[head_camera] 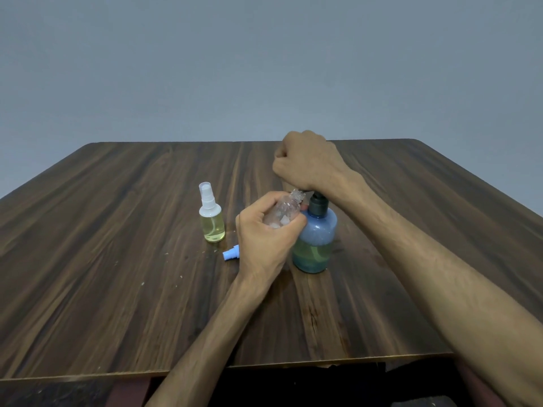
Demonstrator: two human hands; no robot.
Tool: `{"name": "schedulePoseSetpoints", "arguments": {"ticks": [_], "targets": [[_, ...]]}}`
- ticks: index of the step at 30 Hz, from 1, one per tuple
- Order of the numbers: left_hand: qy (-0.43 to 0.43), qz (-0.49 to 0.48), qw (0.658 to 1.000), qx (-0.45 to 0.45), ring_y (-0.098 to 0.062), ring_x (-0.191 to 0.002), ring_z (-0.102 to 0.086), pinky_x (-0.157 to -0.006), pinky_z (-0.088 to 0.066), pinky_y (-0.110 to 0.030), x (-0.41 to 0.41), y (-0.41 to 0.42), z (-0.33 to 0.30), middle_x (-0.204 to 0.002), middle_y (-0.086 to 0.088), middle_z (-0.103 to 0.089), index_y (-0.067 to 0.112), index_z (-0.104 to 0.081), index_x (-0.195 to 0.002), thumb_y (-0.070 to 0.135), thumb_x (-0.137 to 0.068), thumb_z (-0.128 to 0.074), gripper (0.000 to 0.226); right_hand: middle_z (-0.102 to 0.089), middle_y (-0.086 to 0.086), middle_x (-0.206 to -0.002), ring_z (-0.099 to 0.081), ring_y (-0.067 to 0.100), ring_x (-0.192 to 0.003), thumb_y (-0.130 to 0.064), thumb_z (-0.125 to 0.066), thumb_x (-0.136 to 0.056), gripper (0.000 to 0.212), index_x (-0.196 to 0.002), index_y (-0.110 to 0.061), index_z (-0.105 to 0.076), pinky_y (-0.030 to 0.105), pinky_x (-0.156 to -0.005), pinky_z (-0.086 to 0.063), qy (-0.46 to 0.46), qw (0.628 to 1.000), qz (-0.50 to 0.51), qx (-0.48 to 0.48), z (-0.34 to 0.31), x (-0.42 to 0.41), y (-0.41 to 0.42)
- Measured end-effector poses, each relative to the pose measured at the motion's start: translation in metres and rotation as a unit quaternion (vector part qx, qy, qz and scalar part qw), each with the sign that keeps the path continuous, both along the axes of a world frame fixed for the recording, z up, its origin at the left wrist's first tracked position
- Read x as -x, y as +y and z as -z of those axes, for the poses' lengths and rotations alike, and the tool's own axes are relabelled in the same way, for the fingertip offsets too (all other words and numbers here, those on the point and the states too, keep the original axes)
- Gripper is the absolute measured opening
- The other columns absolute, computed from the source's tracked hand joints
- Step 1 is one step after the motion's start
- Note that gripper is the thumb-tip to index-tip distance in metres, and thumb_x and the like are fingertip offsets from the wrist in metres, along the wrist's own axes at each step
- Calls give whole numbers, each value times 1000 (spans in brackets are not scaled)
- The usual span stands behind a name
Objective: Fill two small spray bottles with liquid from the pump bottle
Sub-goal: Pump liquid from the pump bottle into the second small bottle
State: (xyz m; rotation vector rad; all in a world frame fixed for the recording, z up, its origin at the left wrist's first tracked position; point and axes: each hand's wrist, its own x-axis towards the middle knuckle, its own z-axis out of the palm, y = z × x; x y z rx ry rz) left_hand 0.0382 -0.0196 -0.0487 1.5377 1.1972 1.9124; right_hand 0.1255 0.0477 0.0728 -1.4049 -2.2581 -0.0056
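Note:
A blue pump bottle with a dark collar stands on the wooden table, about half full of yellowish liquid. My right hand sits as a fist on top of its pump head, which is hidden beneath the hand. My left hand grips a clear small spray bottle with no cap, tilted so its open neck points up toward the pump spout. A second small spray bottle, capped in white and holding yellow liquid, stands upright to the left. A light blue spray cap lies on the table beside my left hand.
Small pale specks are scattered over the table to the left of the bottles. The table's near edge runs below my forearms, with dark space under it. A plain grey wall rises behind the far edge.

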Motion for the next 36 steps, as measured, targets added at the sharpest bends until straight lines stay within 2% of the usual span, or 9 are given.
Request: {"name": "schedulePoseSetpoints", "arguments": {"ticks": [5,9,14,19,22,26,30,33,36], "targets": [[-6,7,1000,-8,-7,-84,-74,-77,-58,-20,1,0,1,-87,-1,-81,12,-83,-95,1,-77,-73,23,-21,-2,-55,-16,19,-61,-6,-50,-71,31,-58,-19,-25,32,-53,-19,38,998,-8,-58,-8,1,-1],[-3,3,1000,-2,-6,-79,-70,-72,-56,-21,0,1,0,-83,-3,-79,8,-82,-95,1,-76,-73,21,-26,-2,-53,-20,19,-58,-8,-51,-75,32,-56,-19,-28,32,-52,-22,23,1000,-4,-15,2,0,1],[-13,4,1000,1,-13,-80,-73,-74,-57,-23,0,1,-1,-84,-3,-80,10,-83,-93,3,-74,-72,22,-26,-1,-55,-19,20,-59,-8,-50,-72,29,-57,-18,-28,33,-54,-21,40,998,-4,-51,-6,1,3],[-7,-6,1000,-1,-5,-79,-70,-73,-55,-20,-1,1,-2,-82,-1,-78,9,-82,-92,3,-73,-72,22,-26,-1,-55,-19,19,-58,-9,-50,-72,30,-55,-19,-27,33,-55,-22,39,999,-7,-36,1,0,3],[1,-4,1000,-7,-11,-82,-74,-75,-57,-21,1,2,0,-85,-1,-80,9,-83,-95,4,-74,-73,23,-23,-1,-57,-17,20,-60,-8,-49,-71,30,-58,-19,-25,34,-55,-21,44,997,0,-65,-4,2,3],[9,-12,1000,-7,-15,-79,-74,-73,-57,-23,0,2,0,-83,-2,-79,8,-82,-94,5,-74,-74,22,-28,-2,-55,-21,20,-58,-9,-50,-74,30,-56,-19,-28,33,-55,-24,27,1000,2,-17,4,0,6],[10,-8,1000,-7,-9,-80,-73,-73,-57,-21,1,2,1,-84,-2,-79,8,-82,-95,5,-75,-75,22,-27,-1,-56,-20,18,-58,-8,-50,-73,30,-57,-20,-28,32,-55,-24,46,998,-5,-39,0,-1,5],[14,-16,1000,-8,-14,-78,-74,-72,-58,-24,1,2,1,-82,-1,-78,9,-82,-94,4,-75,-75,21,-26,-2,-56,-20,20,-61,-9,-51,-74,30,-58,-19,-27,33,-54,-22,32,999,7,-11,4,-1,3],[9,-12,1000,-8,-9,-79,-72,-73,-57,-21,0,1,-1,-83,-1,-79,9,-82,-94,3,-75,-74,22,-26,-2,-55,-19,19,-59,-8,-50,-73,30,-57,-20,-27,32,-54,-23,47,999,-1,-20,-1,-1,2]]}}
